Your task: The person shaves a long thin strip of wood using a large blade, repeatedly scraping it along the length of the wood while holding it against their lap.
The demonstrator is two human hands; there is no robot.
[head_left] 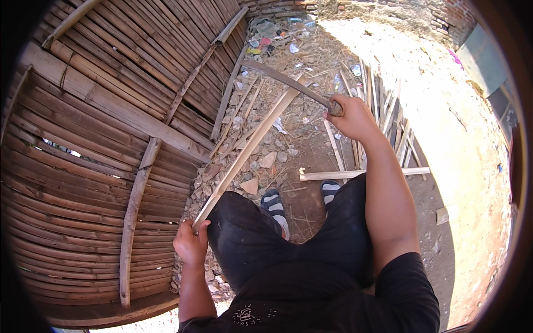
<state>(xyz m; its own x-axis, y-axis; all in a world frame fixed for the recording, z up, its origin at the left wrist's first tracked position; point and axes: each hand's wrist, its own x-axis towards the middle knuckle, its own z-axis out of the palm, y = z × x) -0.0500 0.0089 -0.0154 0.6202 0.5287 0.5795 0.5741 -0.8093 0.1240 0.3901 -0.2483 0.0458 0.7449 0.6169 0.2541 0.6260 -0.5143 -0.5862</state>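
Note:
A long pale split bamboo strip (247, 150) slants up from my left hand (191, 241), which is closed around its lower end beside my left knee. My right hand (350, 116) grips the handle of a long dark machete (283, 79), whose blade reaches up and to the left, across the far end of the strip. Another pale strip (361, 173) lies crosswise beyond my right foot. Several loose split strips (377, 89) are spread on the ground at the right.
A bamboo-slat wall (83, 211) with poles fills the left side. Rubble, straw and scraps of litter (266, 161) cover the ground along it. A brick wall (444, 16) is at the back and a grey sheet panel (483, 55) at the right.

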